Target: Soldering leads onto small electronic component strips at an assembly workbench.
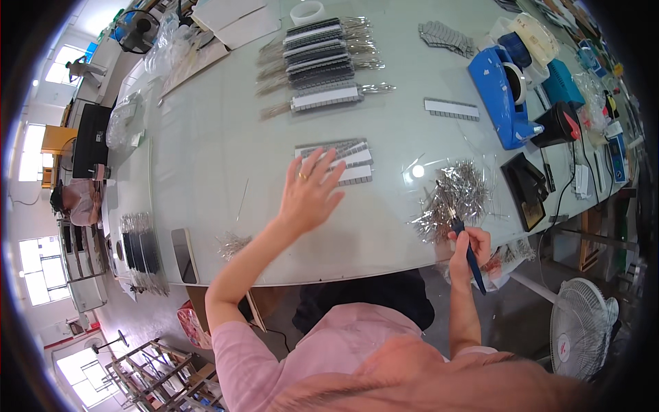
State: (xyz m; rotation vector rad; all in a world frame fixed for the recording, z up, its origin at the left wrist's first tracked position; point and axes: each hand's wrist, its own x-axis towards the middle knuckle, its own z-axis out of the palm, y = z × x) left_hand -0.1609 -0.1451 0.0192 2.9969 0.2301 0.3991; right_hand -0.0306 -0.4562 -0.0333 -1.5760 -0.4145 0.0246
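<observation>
I have the left hand spread wide, gripping nothing, its fingers over the grey-and-white strips mid-table; I cannot tell whether they press. The strips lie fanned and overlapping, so a sideways drag could skew them more. My right hand is wrapped around a slim dark blue tool, its tip at the heap of shiny wires — whether it pinches one, I cannot tell. Those wires look tangled; a quick pull might lift several or scatter them. The heap sits near the table's front edge — a careless wrist could sweep some off.
</observation>
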